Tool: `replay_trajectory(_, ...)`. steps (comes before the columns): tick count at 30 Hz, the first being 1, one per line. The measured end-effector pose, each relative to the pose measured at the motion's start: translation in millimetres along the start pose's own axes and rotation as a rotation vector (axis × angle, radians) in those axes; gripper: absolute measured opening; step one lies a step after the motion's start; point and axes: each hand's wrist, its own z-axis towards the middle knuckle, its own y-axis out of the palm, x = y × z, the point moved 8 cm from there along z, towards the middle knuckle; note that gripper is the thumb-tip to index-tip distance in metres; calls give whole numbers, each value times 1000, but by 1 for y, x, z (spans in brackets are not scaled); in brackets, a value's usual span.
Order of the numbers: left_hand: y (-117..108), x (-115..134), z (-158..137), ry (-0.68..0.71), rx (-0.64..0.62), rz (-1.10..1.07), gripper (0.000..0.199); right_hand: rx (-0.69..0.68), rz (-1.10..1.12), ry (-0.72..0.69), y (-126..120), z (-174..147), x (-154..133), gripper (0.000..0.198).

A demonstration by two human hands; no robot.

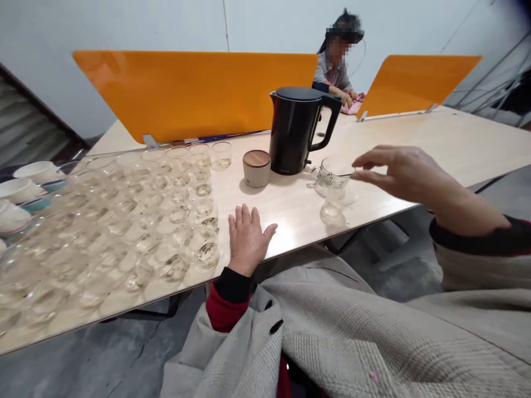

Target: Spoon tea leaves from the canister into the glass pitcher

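A: From the head camera, where is the right hand (398, 171)?

B: Its fingertips pinch the rim of a glass pitcher (332, 176), beside the black kettle (296, 130).

A: And the left hand (248, 239)?

B: Flat on the table (435, 143), fingers spread, beside the rows of glasses (136, 221).

Premises: an open-plan office or shared workroom. Evidence: one long, pale wood-laminate bench (435, 143) divided into seats by orange desk partitions (191, 91) clipped to its surface; plain white walls (124, 27); bare grey concrete floor (83, 359). A second person (336, 66) sits at the far side, behind the partitions. A black electric kettle (295, 130) and many rows of small clear glasses (136, 221) stand on the bench, with stacked bowls (22, 193) at its left end.
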Motion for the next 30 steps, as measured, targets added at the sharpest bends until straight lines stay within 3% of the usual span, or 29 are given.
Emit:
replay_trajectory(4, 1, -1, 0, 6, 6, 32, 77, -30, 71, -146, 38, -41, 9, 36)
replay_trajectory(10, 2, -2, 0, 1, 1, 58, 76, -117, -30, -199, 88, -45, 3, 31)
replay_trajectory(22, 3, -3, 1, 22, 14, 70, 74, -4, -108, -19, 77, -51, 46, 25)
replay_trajectory(30, 2, -4, 1, 21, 28, 54, 71, -22, -56, 57, 72, -48, 49, 19)
